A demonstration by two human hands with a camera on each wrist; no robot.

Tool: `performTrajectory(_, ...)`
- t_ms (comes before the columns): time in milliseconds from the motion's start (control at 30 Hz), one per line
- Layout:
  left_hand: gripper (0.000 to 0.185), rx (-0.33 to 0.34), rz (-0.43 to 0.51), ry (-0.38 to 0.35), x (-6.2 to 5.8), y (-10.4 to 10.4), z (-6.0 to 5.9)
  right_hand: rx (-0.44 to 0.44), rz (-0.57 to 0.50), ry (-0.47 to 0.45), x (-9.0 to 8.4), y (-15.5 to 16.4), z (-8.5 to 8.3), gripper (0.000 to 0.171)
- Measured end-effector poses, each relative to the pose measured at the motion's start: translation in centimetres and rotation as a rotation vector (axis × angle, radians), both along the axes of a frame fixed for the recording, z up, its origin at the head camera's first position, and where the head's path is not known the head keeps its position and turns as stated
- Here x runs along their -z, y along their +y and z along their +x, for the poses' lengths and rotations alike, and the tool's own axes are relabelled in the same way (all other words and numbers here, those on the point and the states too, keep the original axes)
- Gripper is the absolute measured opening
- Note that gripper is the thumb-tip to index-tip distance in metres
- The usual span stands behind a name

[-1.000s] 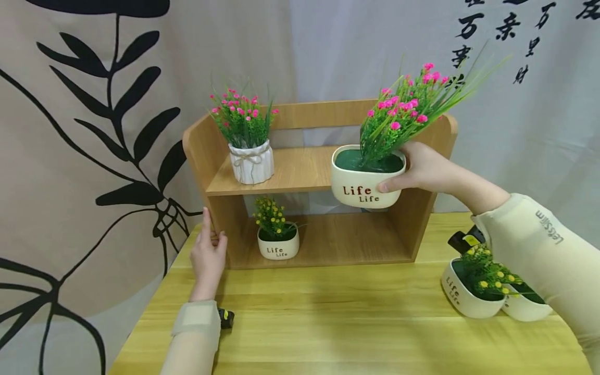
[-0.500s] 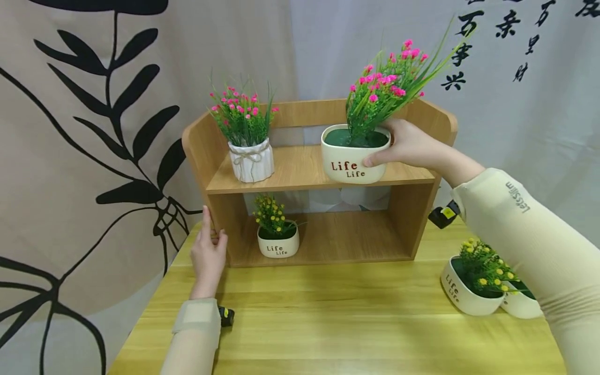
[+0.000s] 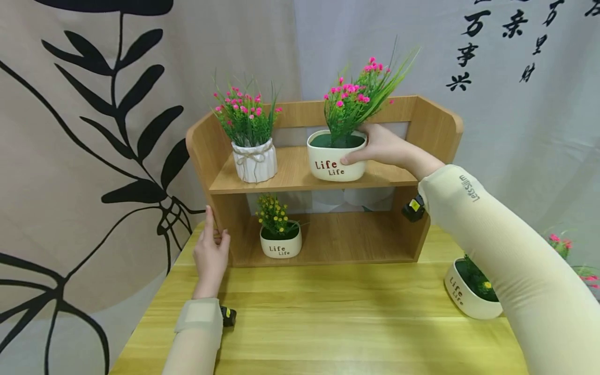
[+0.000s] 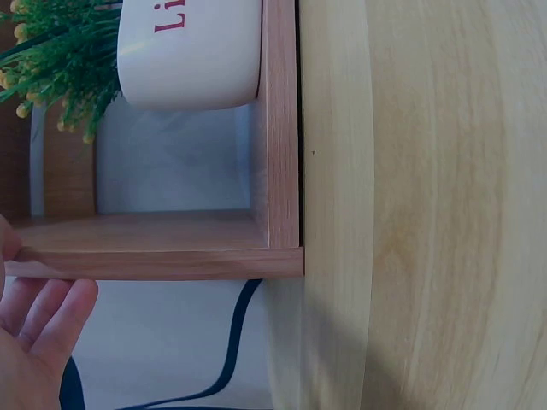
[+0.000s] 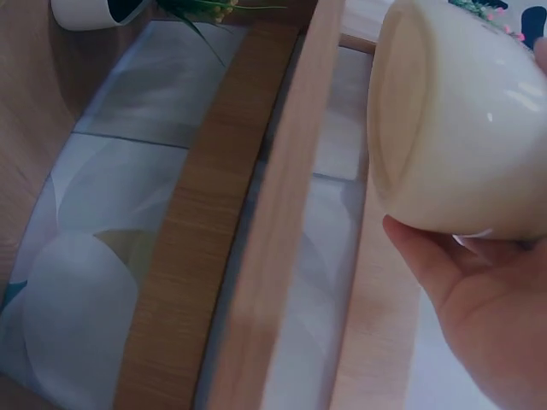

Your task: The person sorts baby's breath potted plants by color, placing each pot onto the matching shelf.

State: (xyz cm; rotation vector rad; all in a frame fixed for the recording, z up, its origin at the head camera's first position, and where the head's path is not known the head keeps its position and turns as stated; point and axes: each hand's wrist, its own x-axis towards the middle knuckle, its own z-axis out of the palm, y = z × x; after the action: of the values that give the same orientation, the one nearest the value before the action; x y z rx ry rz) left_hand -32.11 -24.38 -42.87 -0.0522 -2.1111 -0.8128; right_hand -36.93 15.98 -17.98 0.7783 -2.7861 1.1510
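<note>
A cream pot marked "Life", with pink flowers, is at the middle of the upper board of a two-tier wooden shelf. My right hand grips its right side, thumb on the front. In the right wrist view the cream pot shows its underside above my palm; I cannot tell whether it touches the board. My left hand rests with straight fingers against the shelf's left side panel, and holds nothing.
A white ribbed pot with pink flowers stands at the upper board's left. A small cream pot with yellow flowers sits on the lower board. Another cream pot is on the wooden table at right, half hidden by my sleeve.
My right hand carried the pink-flowered cream pot up and to the left, from in front of the shelf's right end to the middle of the upper board. The left hand stayed put.
</note>
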Motion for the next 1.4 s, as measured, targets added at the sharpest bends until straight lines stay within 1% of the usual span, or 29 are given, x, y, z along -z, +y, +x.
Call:
performTrajectory(233,0.078,-0.002,0.015,-0.027,-0.1,0.1,0.2,-0.036,-0.049,-0.005,0.8,-1.5,-1.6,0.071)
performTrajectory(433,0.079,-0.004,0.017,-0.031,-0.1,0.0,0.1,-0.032,-0.064,-0.012,1.3,-2.3,-2.5,0.073)
performTrajectory(600,0.08,0.001,0.023,-0.038,-0.1,0.0,0.1,-0.044,-0.056,-0.052,1.7,-3.0,-2.9,0.075)
performTrajectory(767,0.08,-0.004,0.021,-0.04,0.1,-0.1,0.1,-0.058,-0.04,-0.106,2.0,-3.3,-3.2,0.086)
performTrajectory(967,0.08,-0.004,0.018,-0.029,0.1,0.1,-0.1,-0.079,-0.062,-0.177,1.9,-3.3,-3.6,0.094)
performTrajectory(1033,0.08,0.0,0.02,-0.029,0.2,0.1,-0.1,-0.071,-0.07,-0.2,2.0,-3.3,-3.6,0.095)
performTrajectory(1167,0.08,0.006,0.024,-0.026,0.2,0.2,0.0,-0.07,-0.096,-0.23,2.1,-3.1,-3.9,0.088)
performTrajectory(1267,0.08,0.004,0.02,-0.015,0.1,0.0,-0.1,-0.074,-0.098,-0.226,2.0,-3.0,-4.1,0.086)
performTrajectory(1400,0.08,0.007,0.02,-0.009,0.0,0.0,-0.1,-0.073,-0.086,-0.215,1.8,-2.9,-4.3,0.088)
